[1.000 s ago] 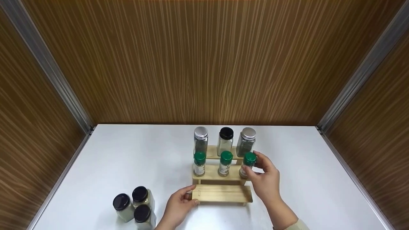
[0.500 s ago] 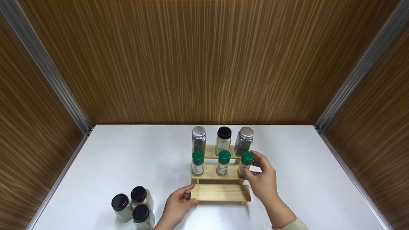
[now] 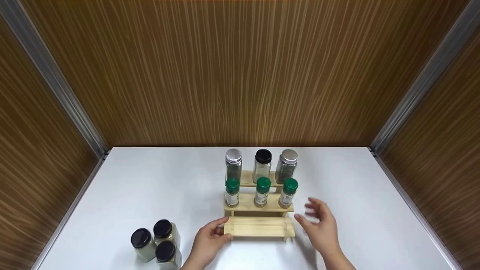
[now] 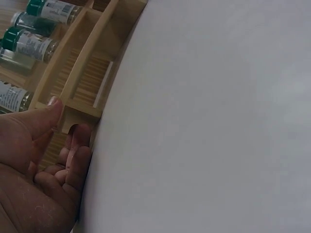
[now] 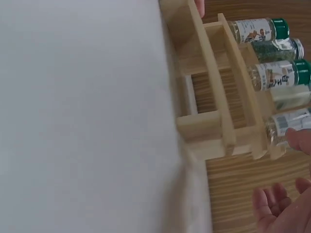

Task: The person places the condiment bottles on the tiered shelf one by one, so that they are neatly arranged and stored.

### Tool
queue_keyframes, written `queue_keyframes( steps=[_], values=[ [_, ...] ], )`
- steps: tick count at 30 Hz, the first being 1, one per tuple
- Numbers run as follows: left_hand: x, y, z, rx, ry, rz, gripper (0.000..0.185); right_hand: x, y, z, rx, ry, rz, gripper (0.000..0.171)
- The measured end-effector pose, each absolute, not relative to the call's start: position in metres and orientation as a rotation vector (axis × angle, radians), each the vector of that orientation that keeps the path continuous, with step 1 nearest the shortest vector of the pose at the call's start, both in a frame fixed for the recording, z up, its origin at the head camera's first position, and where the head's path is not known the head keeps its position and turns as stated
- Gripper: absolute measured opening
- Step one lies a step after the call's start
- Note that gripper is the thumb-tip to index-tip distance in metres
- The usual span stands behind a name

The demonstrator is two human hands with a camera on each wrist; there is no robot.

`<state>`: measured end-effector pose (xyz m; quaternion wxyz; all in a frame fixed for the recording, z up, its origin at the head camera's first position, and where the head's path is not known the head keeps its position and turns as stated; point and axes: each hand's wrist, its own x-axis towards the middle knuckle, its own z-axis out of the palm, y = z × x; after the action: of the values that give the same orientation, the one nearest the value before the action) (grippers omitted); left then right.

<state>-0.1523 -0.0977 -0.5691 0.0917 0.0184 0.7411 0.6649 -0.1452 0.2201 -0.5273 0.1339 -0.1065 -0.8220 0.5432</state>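
Black-lidded jars (image 3: 155, 243), three in a cluster holding pale powder, stand nearest on the white table (image 3: 150, 187), at the near left. Just right of them the left hand (image 3: 208, 242) grips the left end of the wooden rack (image 3: 258, 227) at its lowest step, thumb on top and fingers curled beneath. The right hand (image 3: 318, 227) hovers just right of the rack, fingers spread, holding nothing. Three green-capped bottles (image 3: 261, 192) line the middle step; the rightmost green-capped bottle (image 3: 288, 193) stands clear of the hand. Farthest back, two silver-lidded jars (image 3: 233, 165) of dark spice flank a black-lidded one.
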Motion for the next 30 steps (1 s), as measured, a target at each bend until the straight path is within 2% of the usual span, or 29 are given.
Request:
queue_keyframes(
  steps=[6,14,21,26,30],
  values=[
    [-0.152,-0.100,-0.569,0.047,2.196,1.973,0.057,-0.137,0.224,-0.547,-0.412,-2.471,1.932,0.051],
    [-0.153,-0.096,-0.568,0.015,2.207,1.951,0.058,-0.135,0.224,-0.557,-0.333,-2.532,2.051,0.042],
    [-0.148,-0.102,-0.560,-0.011,2.238,1.918,0.063,-0.141,0.223,-0.561,-0.291,-2.564,2.053,0.044],
    [-0.132,-0.104,-0.549,0.000,2.240,1.901,0.071,-0.138,0.231,-0.560,-0.302,-2.568,2.059,0.046],
    [-0.114,-0.105,-0.527,-0.018,2.274,1.916,0.073,-0.138,0.230,-0.559,-0.345,-2.573,2.076,0.047]
  ],
)
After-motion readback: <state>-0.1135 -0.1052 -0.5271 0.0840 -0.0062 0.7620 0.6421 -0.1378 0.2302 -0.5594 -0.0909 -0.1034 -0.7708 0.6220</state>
